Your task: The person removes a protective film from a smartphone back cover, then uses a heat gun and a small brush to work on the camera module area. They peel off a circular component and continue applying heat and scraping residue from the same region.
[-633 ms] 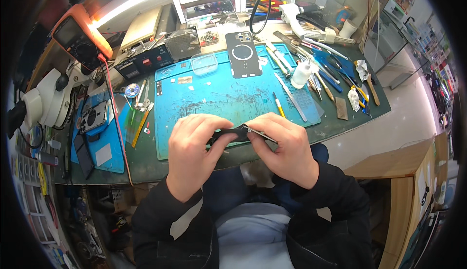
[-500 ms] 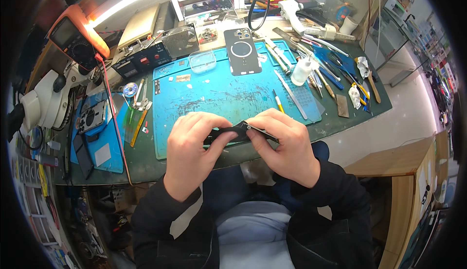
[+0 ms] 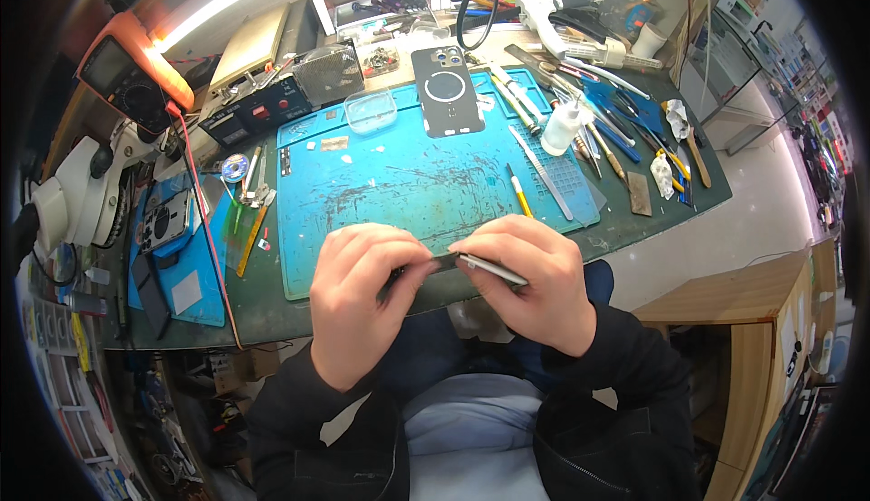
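Over the bench's front edge, my two hands are close together with fingertips almost meeting. My right hand (image 3: 535,274) is closed on a slim phone (image 3: 494,271), held nearly edge-on so that its pale silver side shows. My left hand (image 3: 367,288) pinches a thin dark piece (image 3: 396,274), mostly hidden behind the fingers. Whether this piece still joins the phone cannot be made out. Beyond the hands lies a blue work mat (image 3: 399,184) with dark scuffs. On its far edge rests a black phone back (image 3: 444,89) with a white ring and camera holes.
A yellow-handled knife (image 3: 519,191), a metal ruler (image 3: 541,175) and a white bottle (image 3: 562,130) lie or stand to the right, before many hand tools. A clear plastic box (image 3: 370,113) sits behind. At left are an orange multimeter (image 3: 136,75), a red cable and another opened phone (image 3: 166,220).
The dark bent piece between my hands has dropped from sight behind the fingers. The phone's silver edge shows more clearly in my right hand. The view has shifted slightly.
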A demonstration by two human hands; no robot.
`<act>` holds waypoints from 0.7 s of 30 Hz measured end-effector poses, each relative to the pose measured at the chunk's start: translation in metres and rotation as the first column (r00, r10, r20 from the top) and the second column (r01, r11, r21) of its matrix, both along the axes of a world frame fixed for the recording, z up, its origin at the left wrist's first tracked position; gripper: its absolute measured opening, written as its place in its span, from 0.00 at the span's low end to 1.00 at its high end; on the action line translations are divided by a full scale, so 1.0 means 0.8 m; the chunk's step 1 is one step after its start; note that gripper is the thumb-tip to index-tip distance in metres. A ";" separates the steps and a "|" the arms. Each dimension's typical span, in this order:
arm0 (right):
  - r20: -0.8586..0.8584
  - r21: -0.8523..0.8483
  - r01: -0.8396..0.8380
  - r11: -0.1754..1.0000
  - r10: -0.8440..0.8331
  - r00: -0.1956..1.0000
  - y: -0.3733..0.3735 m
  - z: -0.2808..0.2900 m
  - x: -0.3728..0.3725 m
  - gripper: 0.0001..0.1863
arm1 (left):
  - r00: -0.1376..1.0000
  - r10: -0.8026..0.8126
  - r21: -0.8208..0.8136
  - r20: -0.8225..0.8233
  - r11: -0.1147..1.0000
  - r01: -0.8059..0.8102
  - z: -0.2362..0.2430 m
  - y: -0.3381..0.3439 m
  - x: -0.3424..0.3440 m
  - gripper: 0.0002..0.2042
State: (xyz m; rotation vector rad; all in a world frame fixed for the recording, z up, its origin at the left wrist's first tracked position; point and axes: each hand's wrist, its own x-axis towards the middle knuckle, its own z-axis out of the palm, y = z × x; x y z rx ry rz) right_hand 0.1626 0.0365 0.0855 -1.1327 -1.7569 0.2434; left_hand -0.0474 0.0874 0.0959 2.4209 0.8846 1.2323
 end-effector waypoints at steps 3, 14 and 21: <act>0.070 0.090 0.024 0.996 -0.030 0.997 -0.007 -0.004 0.001 0.15 | 1.000 -0.003 0.083 0.023 0.997 0.001 -0.011 -0.010 0.002 0.13; 0.190 0.229 -0.010 0.973 -0.034 0.981 -0.029 -0.022 0.005 0.19 | 1.000 -0.009 0.251 0.027 0.968 0.002 -0.040 -0.035 -0.001 0.13; 0.201 0.240 0.000 0.971 -0.050 0.978 -0.034 -0.030 0.006 0.19 | 1.000 0.008 0.315 0.003 0.949 -0.009 -0.047 -0.037 -0.005 0.10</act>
